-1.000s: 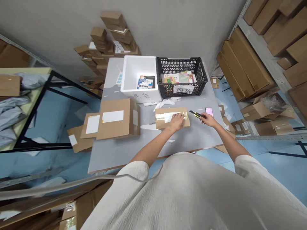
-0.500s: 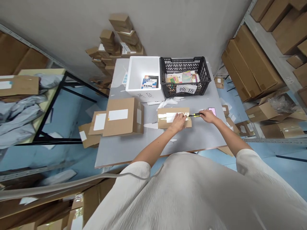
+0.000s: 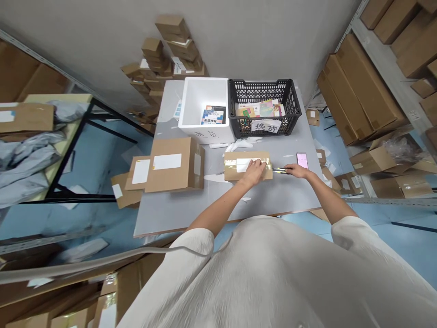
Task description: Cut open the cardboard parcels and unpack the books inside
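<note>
A small cardboard box (image 3: 231, 171), bound with shiny clear tape and bearing a white label, lies on the grey table (image 3: 177, 210). My left hand (image 3: 254, 171) rests on top of it, fingers apart and pressing over the label and tape. Closed around a black-and-yellow utility knife (image 3: 280, 171) is my right hand (image 3: 296, 171), just beyond the box's right end. The knife points left, its tip close to that end; whether it touches the cardboard I cannot tell. A phone with a pink screen (image 3: 302, 161) lies just behind my right hand.
A larger labelled carton (image 3: 170, 177) stands left of the small box. Behind are a white foam box (image 3: 205, 132) and a black plastic crate (image 3: 235, 128), both holding books or booklets. Torn white scraps (image 3: 241, 144) lie before them. Shelves with cartons (image 3: 362, 98) flank the right.
My right hand and the knife have moved slightly down, from over the box's right end to beside it. My left hand stays on the box.
</note>
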Motion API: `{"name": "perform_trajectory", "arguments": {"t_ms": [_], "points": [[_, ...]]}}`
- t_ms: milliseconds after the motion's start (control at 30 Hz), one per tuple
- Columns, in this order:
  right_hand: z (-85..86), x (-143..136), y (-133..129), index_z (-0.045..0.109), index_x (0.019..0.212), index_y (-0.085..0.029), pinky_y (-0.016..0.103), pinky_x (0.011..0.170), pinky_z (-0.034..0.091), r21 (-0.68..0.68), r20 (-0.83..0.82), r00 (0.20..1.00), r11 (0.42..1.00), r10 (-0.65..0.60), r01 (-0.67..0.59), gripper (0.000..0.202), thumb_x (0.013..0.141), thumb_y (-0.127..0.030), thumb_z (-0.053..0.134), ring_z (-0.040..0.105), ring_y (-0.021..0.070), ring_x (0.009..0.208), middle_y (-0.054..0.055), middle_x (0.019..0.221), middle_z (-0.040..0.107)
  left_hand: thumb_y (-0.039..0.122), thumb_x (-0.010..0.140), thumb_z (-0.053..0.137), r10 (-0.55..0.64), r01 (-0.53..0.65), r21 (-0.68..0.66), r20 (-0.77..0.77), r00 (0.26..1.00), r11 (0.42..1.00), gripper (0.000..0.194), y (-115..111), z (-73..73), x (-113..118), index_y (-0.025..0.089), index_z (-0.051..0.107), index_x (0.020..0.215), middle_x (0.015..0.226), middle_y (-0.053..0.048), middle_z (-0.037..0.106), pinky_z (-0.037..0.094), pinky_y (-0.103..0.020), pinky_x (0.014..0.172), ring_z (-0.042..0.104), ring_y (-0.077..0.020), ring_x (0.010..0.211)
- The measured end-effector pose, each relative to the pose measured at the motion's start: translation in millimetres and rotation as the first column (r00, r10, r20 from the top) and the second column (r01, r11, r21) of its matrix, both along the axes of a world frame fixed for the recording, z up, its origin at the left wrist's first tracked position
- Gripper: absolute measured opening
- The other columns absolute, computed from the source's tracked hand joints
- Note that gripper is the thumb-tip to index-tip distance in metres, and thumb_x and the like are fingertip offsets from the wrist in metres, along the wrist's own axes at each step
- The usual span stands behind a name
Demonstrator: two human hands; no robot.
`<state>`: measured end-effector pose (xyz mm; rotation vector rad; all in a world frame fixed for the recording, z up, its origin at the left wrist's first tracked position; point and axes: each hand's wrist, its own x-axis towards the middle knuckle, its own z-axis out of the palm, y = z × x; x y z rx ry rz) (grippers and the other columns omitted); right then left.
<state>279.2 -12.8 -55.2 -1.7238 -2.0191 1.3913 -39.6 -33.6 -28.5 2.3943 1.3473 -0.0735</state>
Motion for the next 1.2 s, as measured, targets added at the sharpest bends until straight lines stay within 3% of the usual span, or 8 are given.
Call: {"name": "perform_trajectory", "arguments": {"t_ms": [200,367,533,700,833,967,1067,1200], "points": [[9.8,-4,-19,0.071,0.089,-0.025,0.028,0.056,0.049,-0.06,-0.139,0.967,0.977,-0.213,0.206,0.041,0.092,-0.065,0.079,0.062,0.0181,0.063,0.0,0.075,0.074,0.032,0.092,0.082,0.041,-0.04,-0.023,0.05,0.998,0.999,0.103,3,0.4,-6,0.024,0.031,0.181,0.175,-0.022,0.044,0.044,-0.052,0.13,0.065,-0.0417,0.146],[19.6,-11,-36,0.068,0.117,-0.026,0.03,0.067,0.056,-0.064,-0.236,0.93,0.959,-0.283,0.276,0.049,0.097,-0.071,0.076,0.07,0.0201,0.072,0.002,0.088,0.081,0.026,0.106,0.055,0.15,-0.154,0.035,0.104,0.983,0.987,0.073,15,2.6,-15,0.023,0.04,0.178,0.179,-0.02,0.046,0.046,-0.053,0.128,0.057,-0.0395,0.156],[26.6,-18,-47,0.077,0.134,-0.026,0.042,0.094,0.061,0.19,-0.082,0.991,0.974,-0.11,0.124,0.046,0.113,-0.059,0.053,0.075,0.0283,0.102,0.008,0.109,0.083,0.021,0.103,0.057,0.186,-0.193,0.078,0.089,0.979,0.978,0.071,24,-0.8,-19,0.021,0.045,0.173,0.18,-0.022,0.045,0.033,-0.059,0.138,0.039,-0.0383,0.171],[30.5,-23,-50,0.077,0.152,-0.025,0.049,0.108,0.056,0.363,0.215,0.974,0.921,0.066,-0.143,0.048,0.108,-0.04,0.063,0.07,0.0365,0.121,0.015,0.124,0.078,0.022,0.098,0.065,0.151,-0.153,0.027,0.069,0.986,0.988,0.086,36,-10.3,-17,0.021,0.035,0.179,0.185,-0.026,0.036,0.021,-0.071,0.141,0.027,-0.0425,0.177],[28.2,-27,-46,0.074,0.158,-0.025,0.045,0.102,0.057,0.379,0.291,0.955,0.909,0.063,-0.176,0.052,0.109,-0.039,0.062,0.071,0.0354,0.118,0.016,0.127,0.075,0.031,0.098,0.074,0.17,-0.17,-0.003,0.037,0.985,0.985,0.093,50,-15.0,-15,0.026,0.032,0.18,0.178,-0.025,0.045,0.022,-0.075,0.138,0.031,-0.0454,0.173],[25.0,-28,-42,0.075,0.156,-0.026,0.044,0.102,0.057,0.385,0.303,0.951,0.905,0.063,-0.183,0.05,0.109,-0.039,0.065,0.071,0.0346,0.117,0.015,0.126,0.074,0.033,0.095,0.08,0.202,-0.202,-0.015,-0.014,0.979,0.979,0.082,60,-11.2,-11,0.028,0.048,0.171,0.165,-0.022,0.054,0.031,-0.07,0.133,0.04,-0.0454,0.164],[23.3,-29,-41,0.076,0.155,-0.026,0.043,0.102,0.057,0.386,0.304,0.952,0.907,0.045,-0.166,0.05,0.108,-0.037,0.067,0.071,0.0343,0.116,0.015,0.125,0.074,0.03,0.098,0.074,0.21,-0.211,-0.035,-0.03,0.977,0.977,0.069,59,-6.1,-11,0.025,0.056,0.164,0.165,-0.021,0.056,0.036,-0.065,0.13,0.044,-0.0436,0.16],[22.4,-31,-42,0.077,0.155,-0.026,0.042,0.102,0.058,0.374,0.273,0.961,0.916,0.039,-0.143,0.05,0.107,-0.035,0.069,0.072,0.0327,0.113,0.014,0.122,0.075,0.03,0.107,0.055,0.176,-0.177,0.038,0.029,0.984,0.983,0.071,44,-6.1,-14,0.022,0.042,0.176,0.174,-0.023,0.051,0.028,-0.068,0.135,0.04,-0.0414,0.166]]}}
